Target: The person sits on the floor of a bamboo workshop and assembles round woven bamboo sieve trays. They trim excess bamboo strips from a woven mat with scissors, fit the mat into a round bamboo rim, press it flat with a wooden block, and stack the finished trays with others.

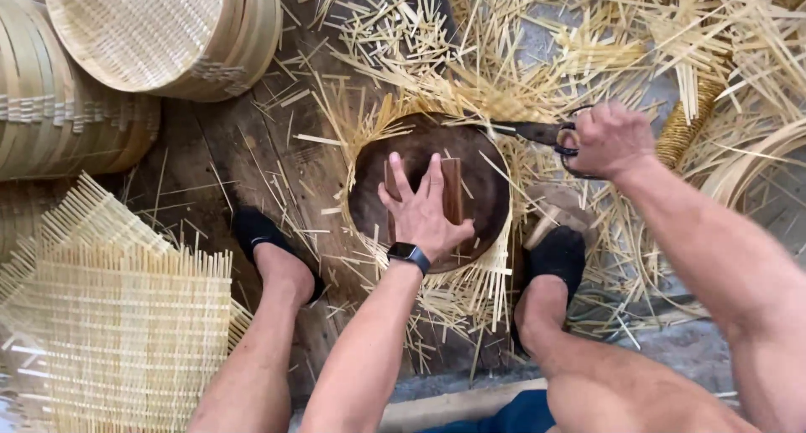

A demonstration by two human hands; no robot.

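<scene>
While the left hand (422, 213) lies flat with fingers spread, it presses down on a dark round wooden disc (483, 177) that sits on woven bamboo, pale strip ends sticking out all around the disc's edge. A small reddish wood block (452, 188) stands on the disc under the fingers. A black watch (408, 255) is on that wrist. The right hand (609, 139) is closed around the handles of dark scissors (537, 133), blades pointing left at the disc's upper right edge. Both feet in black socks rest either side of the disc on the plank floor (227, 148). Cut bamboo scraps (520, 47) litter the floor above. Woven mats (126, 332) lie lower left, finished round baskets (159, 30) stacked upper left.
</scene>
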